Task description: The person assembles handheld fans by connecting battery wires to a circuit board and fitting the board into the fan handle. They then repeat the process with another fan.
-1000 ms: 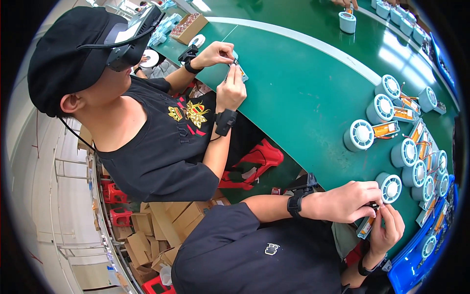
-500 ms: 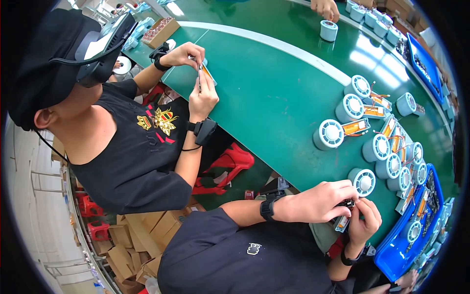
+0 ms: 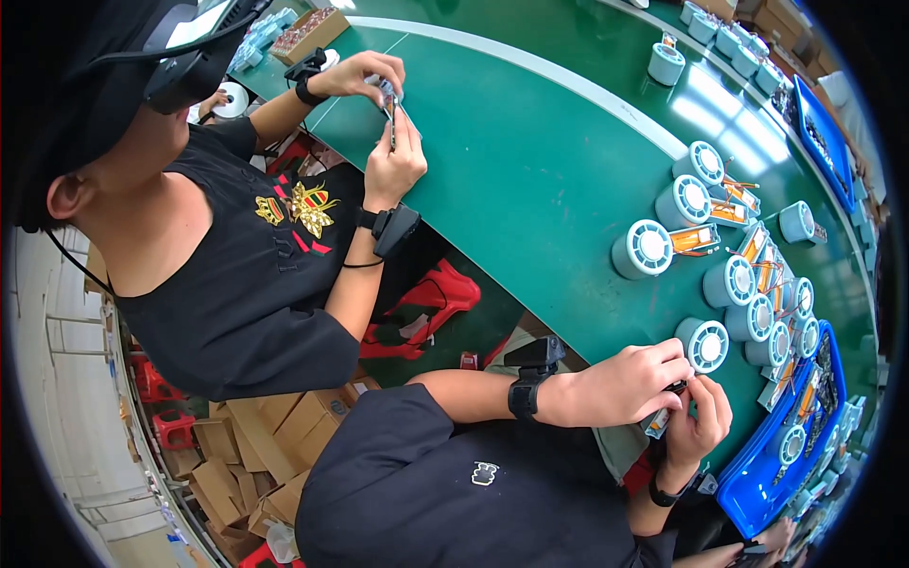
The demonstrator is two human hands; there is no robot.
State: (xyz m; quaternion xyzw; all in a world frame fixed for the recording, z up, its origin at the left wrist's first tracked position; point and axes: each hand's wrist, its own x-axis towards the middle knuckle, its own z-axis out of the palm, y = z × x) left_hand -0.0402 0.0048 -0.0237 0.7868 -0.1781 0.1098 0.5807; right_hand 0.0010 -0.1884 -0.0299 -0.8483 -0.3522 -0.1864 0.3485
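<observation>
My left hand [image 3: 630,383] is closed, thumb and fingers pinching a small black part [image 3: 676,386]. Close beside it, my right hand [image 3: 699,421] is closed too, its fingertips meeting at the same spot; what they grip is mostly hidden. Just beyond the fingertips is a light-blue round fan-like unit [image 3: 703,346] with a slotted face. A metal frame piece [image 3: 655,423] shows below my left hand, between the two hands. Whether it joins the round unit is covered by my fingers.
More fan-like units [image 3: 644,249] with orange-and-silver frames lie ahead and to the right on the green table [image 3: 511,189]. A blue tray [image 3: 757,497] of parts stands at the right. At left, a co-worker's hands [image 3: 393,156] hold a small part. Cardboard boxes [image 3: 270,440] fill the lower left.
The hand at the far top right has left the light-blue unit there, which stands alone. The co-worker's hands have shifted around their part. My own hands stay almost in place as the view moves slightly.
</observation>
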